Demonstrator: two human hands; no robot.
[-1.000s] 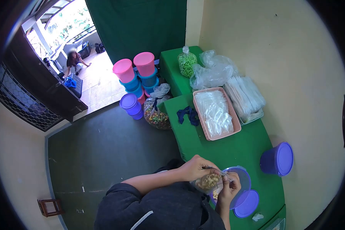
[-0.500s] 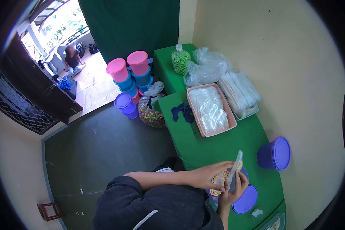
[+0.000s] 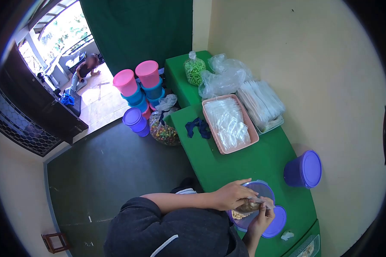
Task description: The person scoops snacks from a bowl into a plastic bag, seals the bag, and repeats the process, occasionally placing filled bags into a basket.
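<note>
My left hand (image 3: 230, 196) and right hand (image 3: 263, 217) both gripped a small clear bag (image 3: 247, 207) of brownish contents: left fingers closed on one side, one finger stretched outward, right fingers pinching the loose end, probably to steady it. The bag hung over an open purple tub (image 3: 266, 187) holding pale pieces (image 3: 239, 215), perhaps so spills would land inside. A purple lid (image 3: 277, 223) lay just beside, on the green table (image 3: 261, 160).

We wear a dark, nearly black top (image 3: 176, 229). Its left sleeve (image 3: 135, 214) is short, leaving our forearm (image 3: 180, 202) bare, and a pale cord (image 3: 164, 246) lies across the cloth.
</note>
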